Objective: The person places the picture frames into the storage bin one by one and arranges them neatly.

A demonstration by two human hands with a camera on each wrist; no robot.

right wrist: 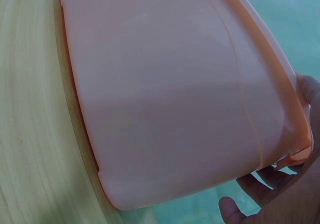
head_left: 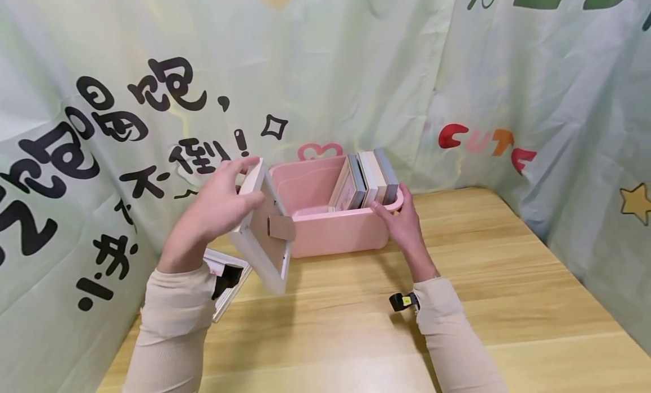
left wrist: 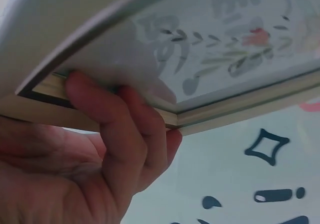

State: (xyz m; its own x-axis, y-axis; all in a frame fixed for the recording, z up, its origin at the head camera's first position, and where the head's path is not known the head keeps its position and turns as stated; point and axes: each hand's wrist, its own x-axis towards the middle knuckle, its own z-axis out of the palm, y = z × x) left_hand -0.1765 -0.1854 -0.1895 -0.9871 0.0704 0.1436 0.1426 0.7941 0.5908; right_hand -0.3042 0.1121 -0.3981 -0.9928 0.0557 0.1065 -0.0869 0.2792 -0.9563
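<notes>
My left hand (head_left: 218, 203) grips a white picture frame (head_left: 261, 234) by its edge and holds it tilted above the table, left of the pink bin (head_left: 341, 234). The frame's back, with a brown stand flap (head_left: 281, 227), faces the bin. In the left wrist view, the fingers (left wrist: 122, 134) curl over the border onto the glossy front, where a flower print shows. My right hand (head_left: 404, 220) holds the bin's right rim, thumb on top; the right wrist view shows its fingers curled under the rim (right wrist: 300, 156). Several frames (head_left: 373, 178) stand upright in the bin's right part.
Another white frame (head_left: 231, 285) with a dark piece on it lies on the wooden table (head_left: 346, 325), partly hidden by the left sleeve. A printed cloth curtain (head_left: 356, 70) hangs behind the bin and along both sides. A black strap device (head_left: 402, 301) is on the right wrist.
</notes>
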